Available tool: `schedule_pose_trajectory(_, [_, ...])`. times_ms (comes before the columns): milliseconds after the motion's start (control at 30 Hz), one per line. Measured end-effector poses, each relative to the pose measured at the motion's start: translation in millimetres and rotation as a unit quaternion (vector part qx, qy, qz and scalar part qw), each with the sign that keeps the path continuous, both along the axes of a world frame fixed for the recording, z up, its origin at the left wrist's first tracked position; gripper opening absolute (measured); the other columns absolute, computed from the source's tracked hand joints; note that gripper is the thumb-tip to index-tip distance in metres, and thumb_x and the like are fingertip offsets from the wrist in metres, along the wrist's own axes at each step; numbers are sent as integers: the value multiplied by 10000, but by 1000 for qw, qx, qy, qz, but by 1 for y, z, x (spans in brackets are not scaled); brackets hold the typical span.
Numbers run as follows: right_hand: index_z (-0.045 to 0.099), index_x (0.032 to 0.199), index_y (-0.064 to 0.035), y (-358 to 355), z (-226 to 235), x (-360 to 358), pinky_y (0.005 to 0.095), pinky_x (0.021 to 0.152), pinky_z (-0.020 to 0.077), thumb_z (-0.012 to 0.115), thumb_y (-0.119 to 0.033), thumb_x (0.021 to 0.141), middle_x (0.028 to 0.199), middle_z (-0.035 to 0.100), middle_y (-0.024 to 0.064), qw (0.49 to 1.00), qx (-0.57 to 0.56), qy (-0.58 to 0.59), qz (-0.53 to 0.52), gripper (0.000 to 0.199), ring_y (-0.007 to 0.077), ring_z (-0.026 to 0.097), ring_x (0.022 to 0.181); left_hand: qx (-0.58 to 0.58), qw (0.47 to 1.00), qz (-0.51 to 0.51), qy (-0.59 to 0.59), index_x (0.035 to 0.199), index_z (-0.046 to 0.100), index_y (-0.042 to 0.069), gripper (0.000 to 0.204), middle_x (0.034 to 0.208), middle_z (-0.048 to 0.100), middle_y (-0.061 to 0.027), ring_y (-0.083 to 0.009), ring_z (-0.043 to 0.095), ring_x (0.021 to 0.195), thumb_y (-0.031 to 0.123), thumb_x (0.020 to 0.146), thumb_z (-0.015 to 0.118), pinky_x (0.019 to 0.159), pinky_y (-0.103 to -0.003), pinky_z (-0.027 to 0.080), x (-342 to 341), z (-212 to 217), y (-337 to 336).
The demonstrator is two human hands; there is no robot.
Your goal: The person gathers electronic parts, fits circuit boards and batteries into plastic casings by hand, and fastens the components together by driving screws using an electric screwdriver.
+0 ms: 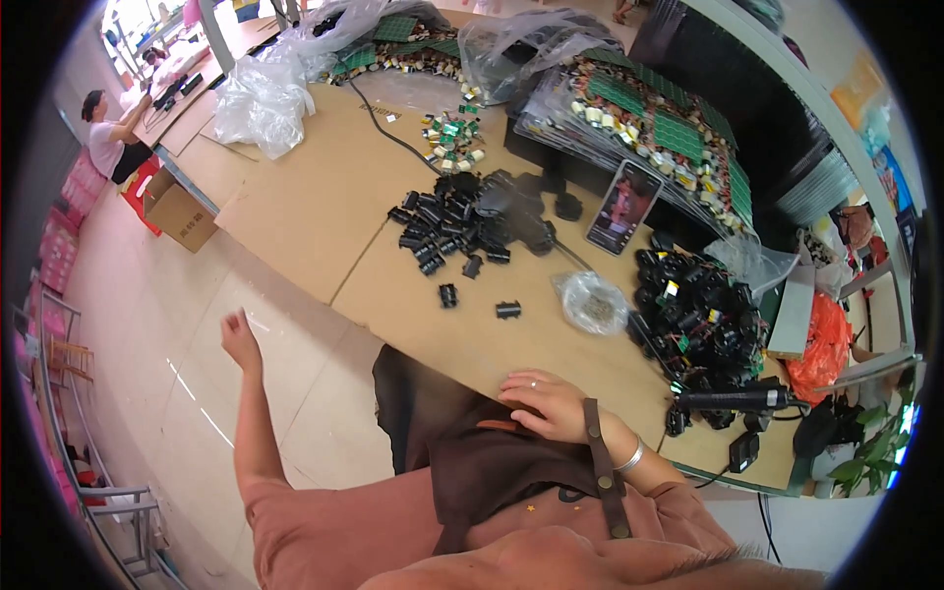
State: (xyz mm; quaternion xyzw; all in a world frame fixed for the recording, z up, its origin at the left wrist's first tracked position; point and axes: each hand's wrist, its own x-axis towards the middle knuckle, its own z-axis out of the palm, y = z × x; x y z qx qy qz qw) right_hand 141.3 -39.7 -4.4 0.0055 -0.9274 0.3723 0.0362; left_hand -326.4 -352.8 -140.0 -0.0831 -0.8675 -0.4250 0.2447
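Observation:
My left hand (239, 340) is held out to the left, off the table and above the floor. Its fingers are curled closed, and no object shows in them. My right hand (553, 403) lies at the table's near edge with its fingers stretched out, holding nothing. Beyond it a single black plastic part (507, 310) and another black part (448, 296) lie on the brown cardboard (393, 324). A heap of similar black parts (447, 221) sits farther back. The clear plastic bag (593, 303) holding small bits is to their right.
At the right are a pile of black wired parts (698, 305) and a black handheld tool (733, 398). A phone (624, 206) leans upright before stacked green circuit boards (678, 133). A cardboard box (179, 211) stands on the floor. Another person (110, 138) sits far left.

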Motion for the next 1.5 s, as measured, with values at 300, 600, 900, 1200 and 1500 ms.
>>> schedule_pose_trajectory(300, [588,969,-31,26,28,114,377,770,479,608,-57,777,879,617,119,991,78,3,-112,195,310,598,848,-27,931,-362,37,997,626,27,239,902,645,-149,-231,619,833,233,882,586,751,-336,477,126,173,220])
schedule_pose_trajectory(600, [581,972,-34,37,28,147,391,672,486,590,-15,774,830,612,129,966,87,43,-240,199,319,597,771,-253,901,-353,-15,1127,584,97,519,1110,563,-133,-285,546,1066,437,747,677,865,-415,456,178,132,378])
schedule_pose_trajectory(900, [612,956,-5,47,24,150,362,672,491,574,-26,819,854,639,147,923,-7,32,-384,144,337,612,762,-152,790,-580,-125,1114,556,58,284,953,592,-254,-387,598,884,225,898,482,762,-469,474,294,153,334])
schedule_pose_trajectory(1200, [614,930,52,20,16,131,220,587,465,534,57,843,739,602,86,837,-43,231,-494,118,128,584,624,-183,753,-632,24,1028,568,57,233,970,568,-97,-272,553,937,164,824,602,761,-356,456,390,94,266])
schedule_pose_trajectory(1500, [591,1020,33,64,55,113,354,747,487,432,177,765,986,590,182,775,222,251,-536,333,325,596,846,-185,688,-700,51,1218,510,87,577,1134,504,-108,-281,492,1056,345,740,705,880,-385,393,378,110,251])
